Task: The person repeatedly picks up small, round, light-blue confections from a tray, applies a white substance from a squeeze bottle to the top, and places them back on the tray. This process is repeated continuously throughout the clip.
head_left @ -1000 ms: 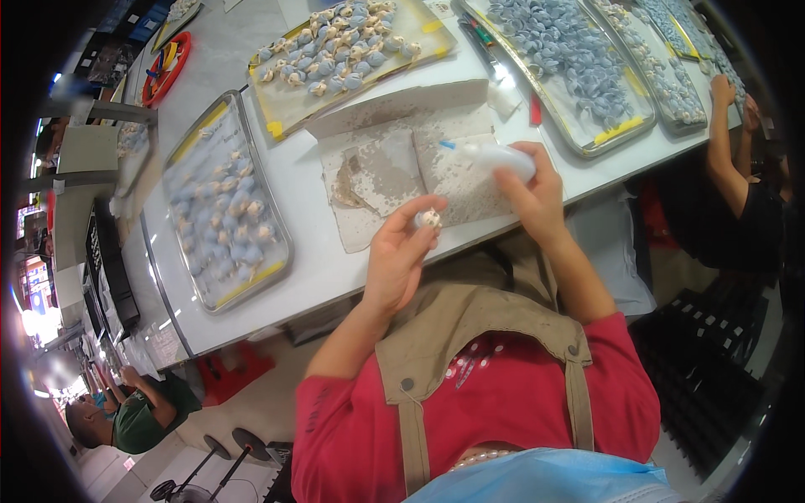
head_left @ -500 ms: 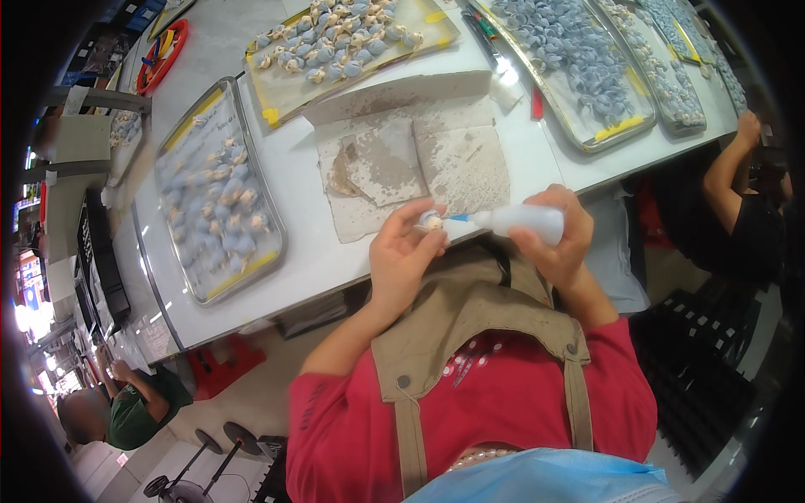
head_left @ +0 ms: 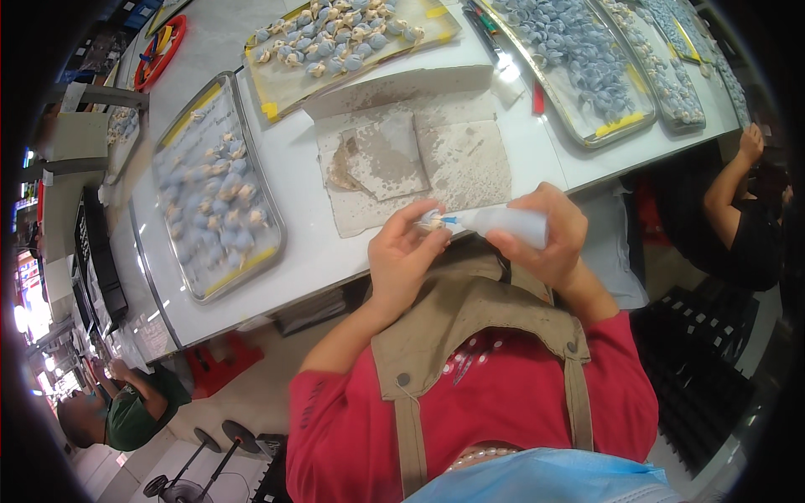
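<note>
Between the fingertips of my left hand (head_left: 402,251) sits a small cream and pale-blue figure piece (head_left: 433,221); its exact kind is too small to make out. My right hand (head_left: 553,230) is wrapped round a translucent white squeeze bottle (head_left: 508,225), tipped on its side. The bottle's blue nozzle (head_left: 450,220) points left and meets the small piece, or nearly so. Both hands are just above the near table edge. Beyond them lies a stained, unfolded sheet of cardboard (head_left: 470,172) with a loose flap.
Left is a metal tray (head_left: 281,226) of blue-and-cream pieces; a similar tray (head_left: 281,101) stands behind the cardboard. At right, a tray (head_left: 599,134) holds blue shell-like parts. Pens (head_left: 482,21) and a red object (head_left: 537,98) lie between trays. Co-workers (head_left: 729,201) (head_left: 138,411) sit at both sides.
The bottle has shifted slightly left with my right hand, bringing its nozzle closer over the small piece. My left hand has barely moved.
</note>
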Action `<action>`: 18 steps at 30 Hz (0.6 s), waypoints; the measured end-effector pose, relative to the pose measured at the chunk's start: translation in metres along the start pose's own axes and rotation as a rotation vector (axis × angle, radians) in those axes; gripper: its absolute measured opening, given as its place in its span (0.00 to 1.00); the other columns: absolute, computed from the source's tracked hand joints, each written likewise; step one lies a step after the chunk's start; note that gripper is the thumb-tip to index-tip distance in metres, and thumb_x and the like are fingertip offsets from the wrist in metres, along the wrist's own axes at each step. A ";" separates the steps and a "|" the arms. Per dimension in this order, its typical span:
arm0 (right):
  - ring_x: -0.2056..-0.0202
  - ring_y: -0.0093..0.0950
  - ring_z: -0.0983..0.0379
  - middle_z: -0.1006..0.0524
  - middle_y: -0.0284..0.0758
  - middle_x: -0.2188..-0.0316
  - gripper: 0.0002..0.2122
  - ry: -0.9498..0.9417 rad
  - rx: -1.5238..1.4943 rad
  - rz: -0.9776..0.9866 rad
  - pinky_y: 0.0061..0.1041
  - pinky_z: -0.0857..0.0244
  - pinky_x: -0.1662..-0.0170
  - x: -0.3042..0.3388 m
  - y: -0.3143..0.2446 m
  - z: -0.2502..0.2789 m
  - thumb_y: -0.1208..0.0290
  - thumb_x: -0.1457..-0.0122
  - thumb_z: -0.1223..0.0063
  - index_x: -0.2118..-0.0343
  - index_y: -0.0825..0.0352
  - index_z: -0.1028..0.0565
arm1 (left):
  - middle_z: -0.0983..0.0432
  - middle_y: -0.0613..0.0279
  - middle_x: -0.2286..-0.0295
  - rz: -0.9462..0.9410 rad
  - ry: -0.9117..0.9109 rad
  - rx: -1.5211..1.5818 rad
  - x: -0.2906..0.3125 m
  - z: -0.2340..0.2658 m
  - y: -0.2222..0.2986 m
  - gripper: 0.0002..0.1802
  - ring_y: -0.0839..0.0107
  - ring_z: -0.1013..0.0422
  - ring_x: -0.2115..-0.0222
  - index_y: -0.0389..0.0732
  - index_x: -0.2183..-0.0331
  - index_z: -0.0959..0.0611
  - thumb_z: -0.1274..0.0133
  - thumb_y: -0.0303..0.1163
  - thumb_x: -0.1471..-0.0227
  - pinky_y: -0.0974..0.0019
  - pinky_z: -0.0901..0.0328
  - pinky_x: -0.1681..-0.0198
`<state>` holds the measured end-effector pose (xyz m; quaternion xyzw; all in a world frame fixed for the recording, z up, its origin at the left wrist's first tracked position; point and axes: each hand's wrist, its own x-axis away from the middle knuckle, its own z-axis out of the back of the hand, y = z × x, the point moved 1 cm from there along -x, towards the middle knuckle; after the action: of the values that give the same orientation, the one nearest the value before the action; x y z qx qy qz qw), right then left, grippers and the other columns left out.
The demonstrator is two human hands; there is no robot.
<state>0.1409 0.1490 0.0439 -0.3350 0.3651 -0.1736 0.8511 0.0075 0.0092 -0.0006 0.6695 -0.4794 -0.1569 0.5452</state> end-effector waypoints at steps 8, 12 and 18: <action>0.82 0.27 0.32 0.29 0.35 0.81 0.15 0.034 -0.080 -0.082 0.21 0.40 0.80 0.005 0.007 0.003 0.70 0.61 0.33 0.74 0.69 0.28 | 0.29 0.52 0.60 0.021 -0.007 0.081 -0.001 0.000 0.001 0.20 0.75 0.29 0.67 0.32 0.55 0.31 0.49 0.21 0.52 0.76 0.34 0.65; 0.81 0.27 0.33 0.29 0.35 0.81 0.14 0.024 -0.061 -0.072 0.22 0.40 0.79 0.003 0.009 0.004 0.71 0.61 0.33 0.74 0.69 0.28 | 0.29 0.51 0.59 0.062 -0.017 0.151 -0.003 0.001 0.001 0.19 0.73 0.29 0.66 0.33 0.55 0.32 0.49 0.22 0.51 0.76 0.33 0.65; 0.81 0.27 0.33 0.29 0.35 0.81 0.14 0.023 -0.066 -0.072 0.22 0.40 0.79 0.001 0.009 0.001 0.71 0.61 0.33 0.74 0.69 0.28 | 0.29 0.51 0.59 0.091 -0.021 0.162 -0.003 -0.001 0.003 0.19 0.73 0.28 0.66 0.33 0.55 0.32 0.49 0.22 0.51 0.77 0.33 0.65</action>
<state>0.1430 0.1552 0.0372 -0.3740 0.3680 -0.1957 0.8285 0.0054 0.0126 0.0016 0.6873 -0.5261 -0.0995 0.4909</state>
